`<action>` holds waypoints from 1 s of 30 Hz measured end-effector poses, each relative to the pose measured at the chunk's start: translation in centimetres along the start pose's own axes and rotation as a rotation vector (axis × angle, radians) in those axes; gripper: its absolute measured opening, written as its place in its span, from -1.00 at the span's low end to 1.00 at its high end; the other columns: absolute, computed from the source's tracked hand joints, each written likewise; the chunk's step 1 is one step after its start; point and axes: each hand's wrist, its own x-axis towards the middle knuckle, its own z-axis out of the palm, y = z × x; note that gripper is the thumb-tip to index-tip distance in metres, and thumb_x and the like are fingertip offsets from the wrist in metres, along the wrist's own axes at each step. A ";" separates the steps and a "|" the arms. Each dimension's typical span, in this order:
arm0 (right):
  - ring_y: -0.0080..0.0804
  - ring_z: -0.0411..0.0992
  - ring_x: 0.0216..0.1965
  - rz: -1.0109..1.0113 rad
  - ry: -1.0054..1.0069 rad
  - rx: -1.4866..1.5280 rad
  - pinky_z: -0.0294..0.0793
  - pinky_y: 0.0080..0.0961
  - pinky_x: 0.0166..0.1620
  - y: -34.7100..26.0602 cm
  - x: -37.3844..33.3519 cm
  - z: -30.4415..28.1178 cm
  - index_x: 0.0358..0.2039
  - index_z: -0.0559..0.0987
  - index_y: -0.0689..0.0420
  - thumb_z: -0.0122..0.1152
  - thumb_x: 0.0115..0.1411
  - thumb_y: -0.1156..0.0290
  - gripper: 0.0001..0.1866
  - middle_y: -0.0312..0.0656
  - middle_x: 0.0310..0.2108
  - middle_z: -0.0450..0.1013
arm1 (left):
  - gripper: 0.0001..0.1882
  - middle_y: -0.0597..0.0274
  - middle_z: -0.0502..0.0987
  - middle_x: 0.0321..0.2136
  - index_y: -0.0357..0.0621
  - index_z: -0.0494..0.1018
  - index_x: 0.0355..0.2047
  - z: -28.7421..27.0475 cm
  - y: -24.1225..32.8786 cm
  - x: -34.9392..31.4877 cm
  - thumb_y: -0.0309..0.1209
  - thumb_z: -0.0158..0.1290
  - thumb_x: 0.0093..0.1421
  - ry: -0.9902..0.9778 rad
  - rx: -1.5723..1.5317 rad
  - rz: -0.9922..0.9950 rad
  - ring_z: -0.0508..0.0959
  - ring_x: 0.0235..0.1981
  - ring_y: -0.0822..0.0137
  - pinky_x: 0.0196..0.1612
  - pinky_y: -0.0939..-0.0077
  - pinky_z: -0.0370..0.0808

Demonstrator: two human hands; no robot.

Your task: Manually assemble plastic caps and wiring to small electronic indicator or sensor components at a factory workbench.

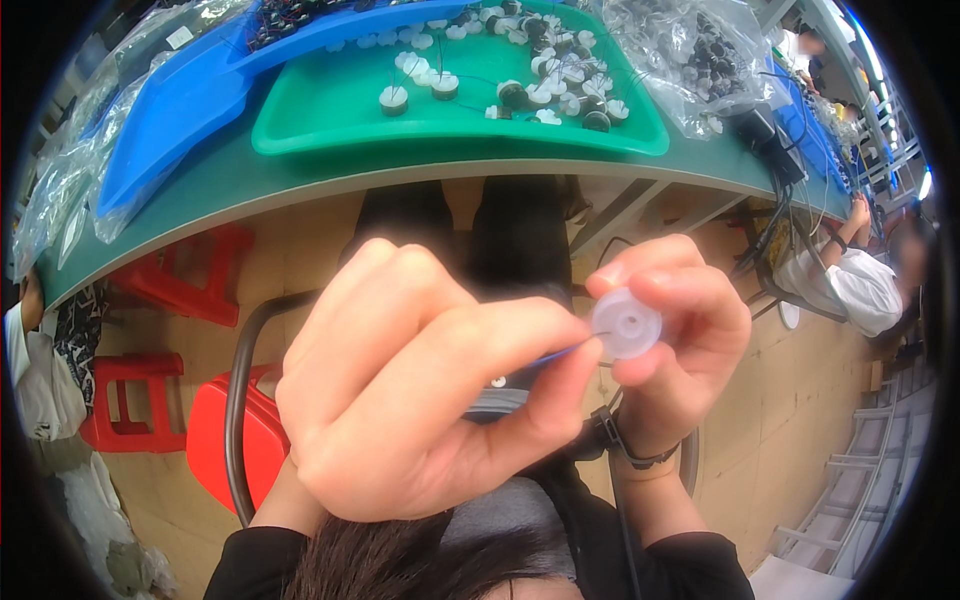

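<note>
My right hand (697,318) holds a small round white translucent plastic part (628,325) by its rim between thumb and fingers. A little hole shows near the middle of its face. My left hand (420,385) pinches a thin blue wire (556,356) between thumb and index finger. The wire's dark end points at the plastic part, and whether it touches it I cannot tell. Both hands are raised above my lap, on the near side of the table edge. The left palm is partly hidden by its curled fingers.
On the green table (330,190), a green tray (330,105) holds several round parts with white plastic pieces and wires. A blue tray (175,115) lies left, a plastic bag (690,60) of dark parts right. Red stools (135,400) stand at left; people work at both sides.
</note>
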 end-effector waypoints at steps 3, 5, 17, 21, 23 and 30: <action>-0.37 0.37 -0.35 -0.038 -0.026 -0.017 0.33 -0.62 -0.33 0.1 0.0 -0.1 -0.30 0.47 0.19 0.38 -0.12 0.14 -0.53 -0.04 -0.37 0.38 | -0.81 0.42 0.34 -0.70 -0.19 0.49 -0.55 0.1 0.0 0.0 -0.59 0.17 -0.29 0.012 0.005 0.004 0.14 -0.68 0.55 -0.65 0.67 -0.04; -0.36 0.38 -0.34 -0.049 -0.032 -0.020 0.33 -0.62 -0.32 0.2 0.0 -0.1 -0.30 0.47 0.19 0.38 -0.12 0.14 -0.53 -0.04 -0.37 0.38 | -0.81 0.42 0.34 -0.70 -0.19 0.49 -0.56 0.1 -0.1 0.0 -0.59 0.17 -0.30 0.018 0.004 0.002 0.14 -0.68 0.55 -0.65 0.67 -0.04; -0.37 0.37 -0.34 -0.075 -0.052 -0.053 0.33 -0.64 -0.33 0.4 0.0 -0.3 -0.29 0.46 0.18 0.38 -0.11 0.15 -0.54 -0.04 -0.36 0.38 | -0.80 0.42 0.33 -0.70 -0.18 0.49 -0.56 0.2 -0.1 -0.1 -0.60 0.15 -0.32 -0.012 -0.028 -0.031 0.14 -0.69 0.56 -0.66 0.67 -0.05; -0.40 0.37 -0.34 -0.155 -0.067 -0.096 0.33 -0.66 -0.34 0.9 0.2 -0.9 -0.28 0.46 0.17 0.37 -0.10 0.12 -0.53 -0.05 -0.37 0.38 | -0.83 0.35 0.39 -0.67 -0.22 0.48 -0.52 0.3 -0.2 -0.3 -0.53 0.21 -0.19 -0.021 0.035 0.047 0.17 -0.69 0.53 -0.67 0.67 0.02; -0.41 0.37 -0.34 -0.212 -0.084 -0.129 0.33 -0.67 -0.35 0.6 0.0 -0.6 -0.28 0.46 0.17 0.36 -0.09 0.11 -0.52 -0.05 -0.37 0.38 | -0.84 0.32 0.42 -0.65 -0.23 0.48 -0.50 -0.1 0.2 -0.2 -0.50 0.21 -0.12 -0.026 0.097 0.082 0.19 -0.69 0.52 -0.67 0.66 0.05; -0.47 0.37 -0.49 -0.130 0.041 -0.127 0.35 -0.72 -0.45 0.9 0.2 -0.7 -0.25 0.45 0.18 0.35 -0.08 0.08 -0.49 -0.03 -0.34 0.38 | -0.94 0.24 0.44 -0.63 -0.27 0.46 -0.49 0.0 -0.5 0.2 -0.52 0.08 0.02 -0.151 0.067 0.043 0.26 -0.68 0.44 -0.66 0.65 0.11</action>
